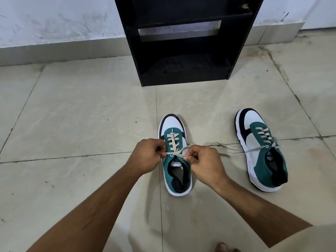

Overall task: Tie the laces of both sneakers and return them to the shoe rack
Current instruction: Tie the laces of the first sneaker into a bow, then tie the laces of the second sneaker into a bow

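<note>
Two green, white and black sneakers stand on the tiled floor, toes pointing away from me. Over the near sneaker (174, 171) in the middle, my left hand (147, 155) pinches one lace end and my right hand (205, 162) pinches the other. The two cream lace ends (177, 154) cross just above the shoe's tongue. The second sneaker (261, 153) sits apart to the right, and its loose laces (231, 149) trail leftward across the floor. A black shoe rack (183, 42) stands against the wall straight ahead, its lower shelves bare.
Pale floor tiles (81, 115) with dark grout lines and some stains spread around the shoes. A scuffed white wall (54, 20) with a grey skirting runs behind the rack. Toes of a foot (223, 247) show at the bottom edge.
</note>
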